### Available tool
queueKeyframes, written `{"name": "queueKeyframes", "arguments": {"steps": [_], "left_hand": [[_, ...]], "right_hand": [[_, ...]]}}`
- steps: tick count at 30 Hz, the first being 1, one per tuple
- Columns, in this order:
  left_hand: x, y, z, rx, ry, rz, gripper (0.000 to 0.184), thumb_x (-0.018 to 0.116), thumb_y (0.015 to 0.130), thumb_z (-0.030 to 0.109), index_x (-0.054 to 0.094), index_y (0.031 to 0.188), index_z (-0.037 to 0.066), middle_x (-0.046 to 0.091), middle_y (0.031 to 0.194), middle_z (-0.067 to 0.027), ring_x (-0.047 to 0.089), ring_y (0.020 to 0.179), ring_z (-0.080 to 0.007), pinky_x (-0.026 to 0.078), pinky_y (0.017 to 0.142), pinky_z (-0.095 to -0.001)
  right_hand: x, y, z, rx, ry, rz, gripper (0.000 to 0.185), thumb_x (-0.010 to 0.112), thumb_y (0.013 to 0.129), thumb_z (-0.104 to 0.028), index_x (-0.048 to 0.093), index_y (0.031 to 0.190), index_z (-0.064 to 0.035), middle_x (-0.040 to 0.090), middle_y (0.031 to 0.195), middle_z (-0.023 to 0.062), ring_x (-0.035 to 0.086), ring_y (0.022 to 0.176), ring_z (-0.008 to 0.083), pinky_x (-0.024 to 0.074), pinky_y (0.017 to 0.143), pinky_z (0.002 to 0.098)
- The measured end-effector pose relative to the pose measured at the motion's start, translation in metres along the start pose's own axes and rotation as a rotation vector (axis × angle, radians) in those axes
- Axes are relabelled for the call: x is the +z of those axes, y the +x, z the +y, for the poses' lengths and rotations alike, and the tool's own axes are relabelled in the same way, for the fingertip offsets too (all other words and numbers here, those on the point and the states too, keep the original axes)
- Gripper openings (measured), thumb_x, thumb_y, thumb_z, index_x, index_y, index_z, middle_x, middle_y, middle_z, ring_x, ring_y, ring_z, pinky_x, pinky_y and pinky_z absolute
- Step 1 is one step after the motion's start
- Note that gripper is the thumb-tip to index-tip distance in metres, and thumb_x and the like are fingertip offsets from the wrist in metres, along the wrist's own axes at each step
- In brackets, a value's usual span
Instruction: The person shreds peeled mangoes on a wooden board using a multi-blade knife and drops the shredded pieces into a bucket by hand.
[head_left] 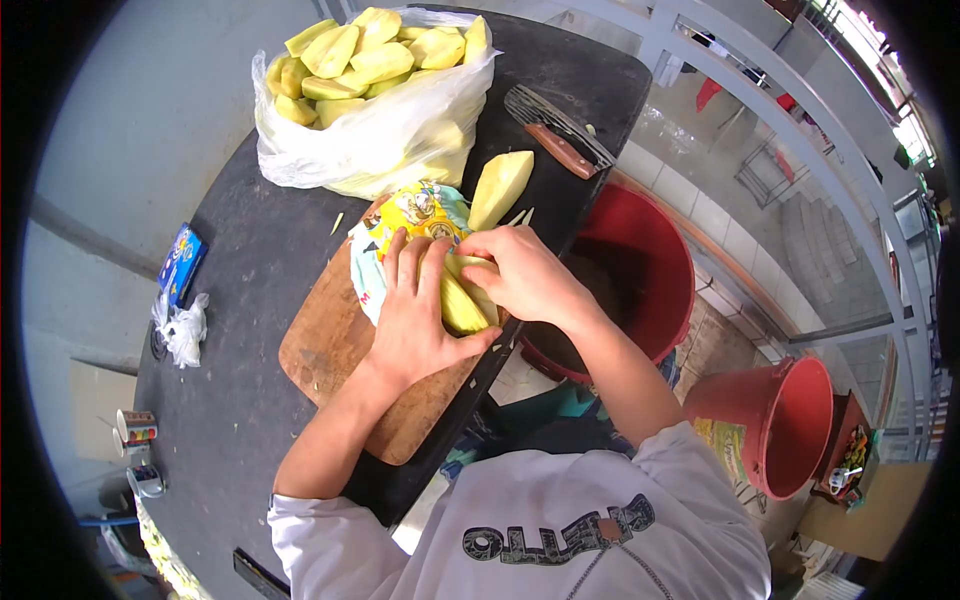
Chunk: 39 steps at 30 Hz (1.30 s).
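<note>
My left hand is wrapped round a yellow-green peeled piece over the wooden cutting board. At the top of the same piece, my right hand has its fingers bent against it; their tips are partly hidden. A colourful printed cloth lies beneath and beyond my fingers. Just past my right hand rests another peeled piece. Behind the cloth, a white plastic bag is heaped with similar pieces. A cleaver with a wooden handle lies to the right of the bag.
A red bucket stands beside the black table on the right, with a second red bucket farther out. A blue packet, a crumpled plastic bag and cups are at the left edge.
</note>
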<state>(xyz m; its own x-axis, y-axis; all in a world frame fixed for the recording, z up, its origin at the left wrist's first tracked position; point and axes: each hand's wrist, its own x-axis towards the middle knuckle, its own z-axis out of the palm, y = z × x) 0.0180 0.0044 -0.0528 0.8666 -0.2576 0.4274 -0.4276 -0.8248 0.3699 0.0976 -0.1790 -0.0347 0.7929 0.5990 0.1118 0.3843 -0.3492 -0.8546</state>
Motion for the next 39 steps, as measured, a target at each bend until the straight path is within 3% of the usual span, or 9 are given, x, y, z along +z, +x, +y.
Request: {"name": "queueKeyframes", "arguments": {"steps": [5, 7, 11, 12, 17, 25, 31, 36, 39], "left_hand": [[0.006, 0.006, 0.003, -0.036, 0.101, -0.037, 0.105, 0.087, 0.066, 0.057, 0.048, 0.147, 0.002, 0.043, 0.145, -0.0291, 0.033, 0.142, -0.0562, 0.031, 0.118, -0.0662], [0.009, 0.008, 0.003, -0.039, 0.109, -0.074, 0.100, 0.087, 0.065, 0.055, 0.052, 0.144, 0.004, 0.041, 0.149, -0.0286, 0.030, 0.144, -0.0574, 0.031, 0.118, -0.0658], [0.003, 0.011, 0.005, -0.052, 0.099, -0.126, 0.097, 0.087, 0.065, 0.055, 0.054, 0.142, 0.005, 0.041, 0.151, -0.0277, 0.029, 0.146, -0.0578, 0.031, 0.120, -0.0649], [0.003, 0.011, 0.004, -0.035, 0.103, -0.123, 0.098, 0.087, 0.064, 0.055, 0.054, 0.142, 0.005, 0.042, 0.150, -0.0278, 0.029, 0.146, -0.0578, 0.030, 0.120, -0.0652], [0.007, 0.012, -0.001, -0.039, 0.047, -0.092, 0.096, 0.087, 0.065, 0.054, 0.056, 0.142, 0.006, 0.045, 0.150, -0.0267, 0.027, 0.148, -0.0564, 0.030, 0.121, -0.0648], [0.002, 0.014, 0.003, -0.029, 0.100, -0.139, 0.093, 0.087, 0.063, 0.055, 0.061, 0.137, 0.005, 0.048, 0.149, -0.0247, 0.033, 0.147, -0.0531, 0.032, 0.120, -0.0622], [0.002, 0.020, 0.003, -0.018, 0.133, -0.167, 0.090, 0.088, 0.062, 0.054, 0.062, 0.134, 0.006, 0.049, 0.148, -0.0230, 0.032, 0.148, -0.0511, 0.032, 0.119, -0.0623], [0.000, 0.020, 0.001, 0.000, 0.101, -0.179, 0.091, 0.089, 0.061, 0.055, 0.061, 0.131, 0.004, 0.050, 0.144, -0.0230, 0.035, 0.145, -0.0512, 0.032, 0.118, -0.0635], [0.002, 0.016, -0.003, 0.021, 0.025, -0.089, 0.093, 0.089, 0.061, 0.056, 0.058, 0.130, 0.001, 0.047, 0.144, -0.0250, 0.036, 0.143, -0.0523, 0.032, 0.117, -0.0626]], "right_hand": [[0.009, 0.000, 0.007, 0.036, -0.275, 0.064, 0.016, 0.068, 0.090, -0.009, 0.075, 0.100, 0.0011, 0.072, 0.096, 0.0269, 0.070, 0.094, 0.0456, 0.0555, 0.084, 0.0516], [0.007, -0.004, 0.008, -0.150, -0.268, 0.105, 0.015, 0.066, 0.089, -0.008, 0.075, 0.098, 0.0020, 0.071, 0.091, 0.0274, 0.069, 0.088, 0.0461, 0.0554, 0.080, 0.0531], [-0.005, -0.006, 0.028, 0.044, 0.144, 0.042, 0.018, 0.074, 0.088, -0.008, 0.073, 0.101, 0.0048, 0.074, 0.087, 0.0219, 0.075, 0.084, 0.0336, 0.0583, 0.078, 0.0429], [-0.013, -0.004, 0.023, 0.131, 0.112, -0.006, 0.019, 0.075, 0.088, 0.000, 0.071, 0.106, 0.0053, 0.077, 0.088, 0.0139, 0.074, 0.083, 0.0180, 0.0577, 0.074, 0.0350], [0.008, 0.003, 0.015, 0.066, 0.076, 0.155, 0.029, 0.076, 0.083, 0.000, 0.063, 0.108, 0.0019, 0.074, 0.087, 0.0207, 0.075, 0.083, 0.0338, 0.0582, 0.075, 0.0402], [-0.034, 0.001, 0.028, 0.206, 0.289, 0.106, 0.029, 0.076, 0.087, 0.003, 0.057, 0.110, -0.0009, 0.074, 0.085, 0.0133, 0.071, 0.080, 0.0142, 0.0562, 0.066, 0.0303], [0.006, -0.024, 0.018, -0.095, -0.066, 0.224, 0.024, 0.075, 0.087, 0.001, 0.065, 0.108, 0.0023, 0.075, 0.089, 0.0188, 0.076, 0.081, 0.0317, 0.0591, 0.074, 0.0381], [-0.012, -0.022, 0.025, 0.102, 0.149, 0.288, 0.023, 0.072, 0.089, 0.008, 0.066, 0.111, 0.0018, 0.076, 0.093, 0.0123, 0.074, 0.085, 0.0157, 0.0594, 0.077, 0.0304], [-0.023, -0.012, 0.027, 0.060, 0.164, 0.307, 0.023, 0.071, 0.089, 0.007, 0.066, 0.111, 0.0027, 0.076, 0.095, 0.0143, 0.075, 0.087, 0.0183, 0.0603, 0.077, 0.0319]]}}
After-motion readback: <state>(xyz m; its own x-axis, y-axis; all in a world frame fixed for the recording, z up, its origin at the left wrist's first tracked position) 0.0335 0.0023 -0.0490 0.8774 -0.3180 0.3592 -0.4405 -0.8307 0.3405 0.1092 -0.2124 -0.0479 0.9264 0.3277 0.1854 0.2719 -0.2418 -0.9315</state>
